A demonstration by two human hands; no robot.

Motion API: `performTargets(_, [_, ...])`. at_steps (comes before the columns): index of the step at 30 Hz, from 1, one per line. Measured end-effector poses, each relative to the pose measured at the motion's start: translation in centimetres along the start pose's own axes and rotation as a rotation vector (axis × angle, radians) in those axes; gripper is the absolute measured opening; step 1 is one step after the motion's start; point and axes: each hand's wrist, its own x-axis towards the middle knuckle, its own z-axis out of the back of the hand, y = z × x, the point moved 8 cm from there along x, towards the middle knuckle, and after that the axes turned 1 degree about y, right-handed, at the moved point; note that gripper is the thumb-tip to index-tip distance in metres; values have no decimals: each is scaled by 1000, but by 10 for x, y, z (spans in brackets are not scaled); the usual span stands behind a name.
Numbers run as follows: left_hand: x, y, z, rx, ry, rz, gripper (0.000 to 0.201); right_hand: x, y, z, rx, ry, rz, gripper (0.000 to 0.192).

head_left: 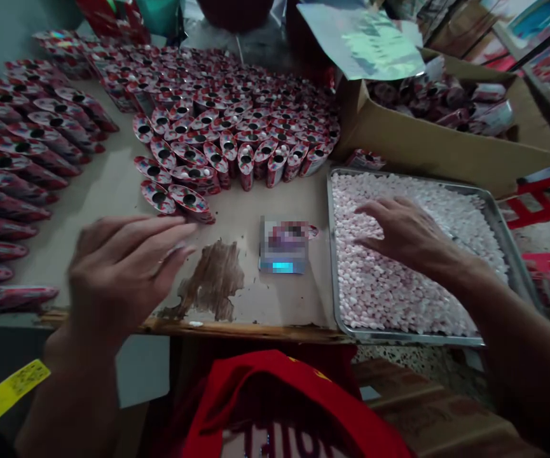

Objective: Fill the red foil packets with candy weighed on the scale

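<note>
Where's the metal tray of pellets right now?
In the head view the tray sits at the table's right end, just in front of the cardboard box. The right hand rests on its pink-and-white pellets.

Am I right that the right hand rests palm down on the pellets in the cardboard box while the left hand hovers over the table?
Not quite. In the head view the right hand rests palm down on the small pink-and-white pellets in the metal tray, not in the cardboard box, which stands behind it. The left hand does hover over the table.
</note>
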Motion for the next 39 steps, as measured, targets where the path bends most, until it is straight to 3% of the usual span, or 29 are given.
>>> performTargets(3, [20, -46, -63, 132, 90, -394, 46, -15, -13, -24, -159, 190, 79, 42])
performTargets(5, [34, -58, -81, 132, 104, -430, 37, -22, -10, -33, -264, 295, 86, 25])
performTargets(7, [46, -61, -90, 131, 175, -392, 30, -25, -6, -33, -306, 360, 67, 14])
performTargets(10, [52, -57, -95, 104, 294, -279, 26, -27, -13, -30, -242, 400, 18, 13])
performTargets(14, [48, -58, -103, 48, 369, -167, 26, -35, -54, -31, 27, 361, -208, 6])
performTargets(17, [42, -64, -125, -33, 416, -61, 39, -43, -78, -30, 302, 269, -394, 16])
performTargets(21, [32, -68, -163, -167, 505, 98, 71, -51, -84, -25, 581, 128, -562, 31])
performTargets(25, [16, -65, -192, -321, 594, 258, 75, -46, -81, -21, 548, 118, -525, 27])
performTargets(29, [6, -65, -214, -417, 560, 289, 48, -36, -68, -14, 366, 178, -370, 19])
performTargets(31, [13, -73, -222, -441, 483, 215, 33, -33, -54, -4, 408, 60, -349, 17])
performTargets(33, [30, -95, -222, -423, 391, 28, 25, -33, -40, 2, 677, -121, -443, 17])
performTargets(34, [41, -111, -220, -393, 352, -99, 22, -34, -33, -3, 917, -195, -534, 17])
performTargets(36, [59, -148, -214, -330, 311, -371, 19, -33, -12, -32, 1542, -212, -751, 14])
performTargets(39, [73, -196, -213, -288, 373, -695, 22, -23, 23, -60, 2301, -265, -969, 30])
